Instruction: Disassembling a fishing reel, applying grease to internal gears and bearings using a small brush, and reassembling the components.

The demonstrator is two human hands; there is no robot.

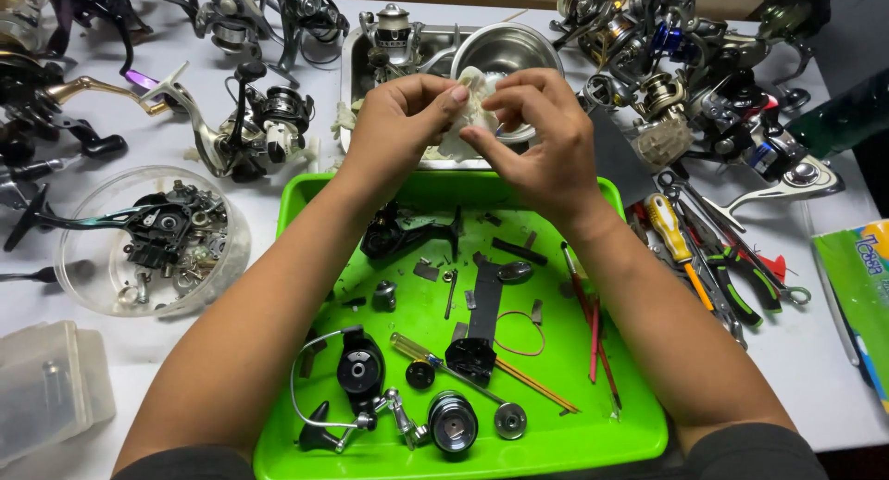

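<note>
Left hand [407, 114] and right hand [537, 137] are raised together above the far edge of the green tray [639, 424], fingertips of both pinched on 1 crumpled white tissue [474, 96] held between them. Whether any part sits inside the tissue cannot be told.

Directly behind the hands stands a steel bowl [519, 47] inside a rectangular steel pan [356, 68].

The tray beneath the forearms carries dismantled fishing reel parts: a black reel body [400, 235], a rotor with wire bail [356, 369], a spool [452, 423], a small screwdriver [435, 358], a red rubber band [523, 336] and loose screws.

To the left, a clear plastic bowl [79, 258] holds small metal parts. To the right lie pliers [741, 286] and a yellow-handled screwdriver [671, 230]. Assembled spinning reels [259, 128] crowd the far side of the white table [815, 350].
</note>
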